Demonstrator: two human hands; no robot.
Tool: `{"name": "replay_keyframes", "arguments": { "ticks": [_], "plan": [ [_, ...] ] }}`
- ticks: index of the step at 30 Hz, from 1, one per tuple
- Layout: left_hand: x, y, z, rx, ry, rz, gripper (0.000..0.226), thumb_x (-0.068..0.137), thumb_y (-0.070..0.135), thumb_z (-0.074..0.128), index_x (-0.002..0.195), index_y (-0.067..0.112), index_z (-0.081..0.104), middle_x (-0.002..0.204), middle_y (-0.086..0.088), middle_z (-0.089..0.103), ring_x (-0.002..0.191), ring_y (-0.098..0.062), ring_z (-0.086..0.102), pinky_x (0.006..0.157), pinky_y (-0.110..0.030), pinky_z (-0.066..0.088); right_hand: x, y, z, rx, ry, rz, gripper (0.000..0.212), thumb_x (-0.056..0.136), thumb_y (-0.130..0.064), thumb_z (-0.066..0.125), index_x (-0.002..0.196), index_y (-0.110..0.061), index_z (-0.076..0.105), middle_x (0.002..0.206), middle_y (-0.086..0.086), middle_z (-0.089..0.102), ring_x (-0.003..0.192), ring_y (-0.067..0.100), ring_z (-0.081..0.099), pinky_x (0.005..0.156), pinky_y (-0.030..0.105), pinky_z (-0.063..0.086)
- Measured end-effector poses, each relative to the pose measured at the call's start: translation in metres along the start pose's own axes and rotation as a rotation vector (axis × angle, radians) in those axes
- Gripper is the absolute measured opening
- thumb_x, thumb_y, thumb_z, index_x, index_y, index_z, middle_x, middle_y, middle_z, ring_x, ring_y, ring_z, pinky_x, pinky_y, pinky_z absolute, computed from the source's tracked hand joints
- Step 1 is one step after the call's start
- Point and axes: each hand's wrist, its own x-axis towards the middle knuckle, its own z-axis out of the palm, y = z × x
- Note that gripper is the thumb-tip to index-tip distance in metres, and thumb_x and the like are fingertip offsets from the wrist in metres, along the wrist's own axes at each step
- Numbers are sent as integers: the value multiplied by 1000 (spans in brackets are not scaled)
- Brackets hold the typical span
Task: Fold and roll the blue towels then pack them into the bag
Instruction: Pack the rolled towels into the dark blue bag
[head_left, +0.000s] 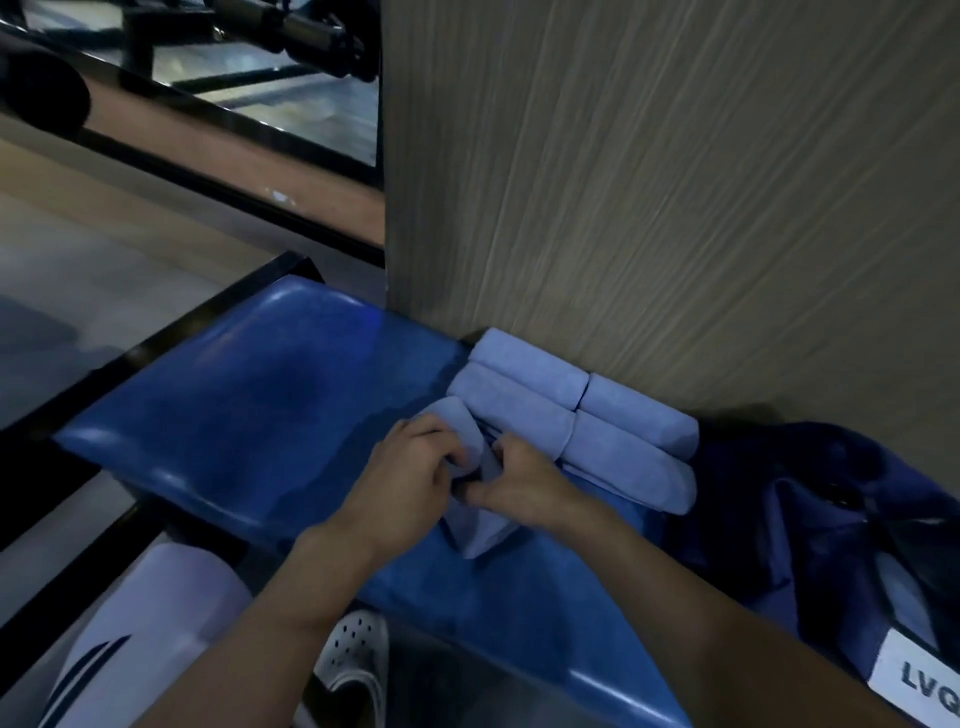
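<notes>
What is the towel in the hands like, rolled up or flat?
Partly rolled: the left hand and right hand grip the towel at its rolled part; its tail lies flat.

Gym, by the look of it: blue padded bench (249, 415) at seven o'clock, black steel machine (311, 31) at eleven, wood-grain wall panel (649, 182) at one.

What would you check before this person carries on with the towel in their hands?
1. Grip: left hand and right hand both pinch the half-rolled towel: ok.
2. Roll finished: the loose end lies unrolled: not ok.
3. Rolled towels stacked neatly against the wall: ok.
4. Bench has free room beside the roll: ok.
5. Bag mouth open: cannot tell.
</notes>
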Motion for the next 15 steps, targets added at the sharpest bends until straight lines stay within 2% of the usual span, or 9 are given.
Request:
{"name": "replay_keyframes", "arguments": {
  "ticks": [2, 4, 6, 8, 10, 12, 14, 15],
  "plan": [
    [0, 4, -1, -60, 80, -51, 28, 88, 0, 56, 105, 19, 68, 107, 13, 51, 99, -16, 51, 85, -37, 50, -12, -4, 0, 144, 58, 37, 22, 83, -21, 71, 92, -18, 51, 85, -8, 58, 79, 3, 56, 61, 16, 43],
    [2, 11, -4, -158, 196, -120, 30, 90, 13, 62, 118, 23, 60, 118, 10, 48, 108, -13, 49, 91, -32, 47, -26, -7, -3, 251, 141, 53, 33, 79, -25, 72, 102, -15, 49, 91, -5, 60, 83, 6, 58, 62, 19, 44],
    [5, 29, -12, -361, 270, -248, 47, 90, 28, 67, 133, 28, 48, 129, 10, 45, 118, -7, 46, 95, -24, 42, -44, -7, -10, 321, 217, 21, 33, 77, -28, 71, 98, -15, 50, 87, -5, 59, 80, 8, 59, 62, 25, 46],
    [7, 58, -19, -642, 182, -375, 57, 88, 32, 69, 136, 32, 38, 128, 13, 49, 118, -2, 50, 92, -20, 44, -66, -6, -21, 412, 300, -13, 30, 79, -26, 70, 98, -13, 51, 90, 2, 64, 84, 13, 64, 70, 31, 54],
    [8, 90, -21, -870, -11, -388, 49, 88, 35, 69, 130, 33, 43, 118, 11, 63, 112, -10, 62, 90, -29, 52, -89, -2, -36, 543, 378, -41, 30, 83, -21, 70, 105, -13, 52, 104, 10, 67, 95, 20, 68, 82, 37, 57],
    [9, 118, -12, -989, -153, -336, 52, 88, 31, 71, 132, 32, 44, 117, 3, 70, 110, -17, 67, 91, -42, 54, -113, 5, -50, 672, 412, -67, 30, 85, -17, 70, 107, -13, 51, 108, 13, 67, 99, 24, 68, 85, 40, 58],
    [12, 141, -2, -1008, -170, -301, 52, 91, 19, 68, 134, 32, 43, 114, -5, 72, 106, -20, 69, 89, -40, 55, -131, 15, -62, 756, 425, -95, 35, 85, -17, 72, 110, -10, 49, 113, 15, 66, 102, 27, 68, 87, 43, 57],
    [16, 157, 5, -1000, -173, -282, 49, 92, 14, 65, 132, 32, 43, 111, -7, 72, 103, -20, 70, 85, -37, 56, -144, 23, -71, 788, 456, -120, 39, 85, -20, 73, 112, -9, 48, 115, 17, 65, 101, 25, 68, 86, 41, 58]
  ]
}}
